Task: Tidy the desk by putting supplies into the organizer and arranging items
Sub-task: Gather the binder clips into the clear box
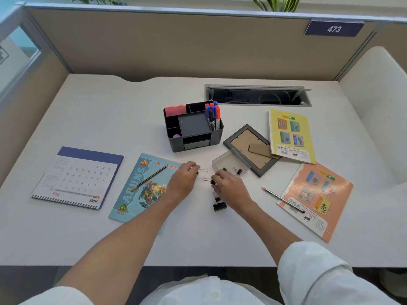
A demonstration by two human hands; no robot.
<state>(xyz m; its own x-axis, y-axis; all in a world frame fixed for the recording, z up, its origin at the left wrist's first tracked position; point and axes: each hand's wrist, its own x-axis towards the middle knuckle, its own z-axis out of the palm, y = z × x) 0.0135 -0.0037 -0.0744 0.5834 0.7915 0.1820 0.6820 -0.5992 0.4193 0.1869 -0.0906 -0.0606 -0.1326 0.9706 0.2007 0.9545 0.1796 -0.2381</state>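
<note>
A dark grey organizer (174, 143) stands mid-desk with several markers (214, 115) upright in its right slot and pink notes at its back left. In front of it, my left hand (184, 179) pinches a small binder clip (203, 171). My right hand (229, 187) pinches another binder clip (208, 180). Two larger black clips (219, 204) lie on the desk just below my right hand. A clear plastic box (229, 165) beyond my right hand holds a few more clips.
A desk calendar (74, 179) lies at the left. A blue notebook (143, 188) with a pencil (148, 178) on it sits under my left forearm. A picture frame (248, 148), a yellow booklet (290, 135) and an orange booklet (317, 199) with a pencil (283, 200) lie right. A cable slot (257, 95) opens behind.
</note>
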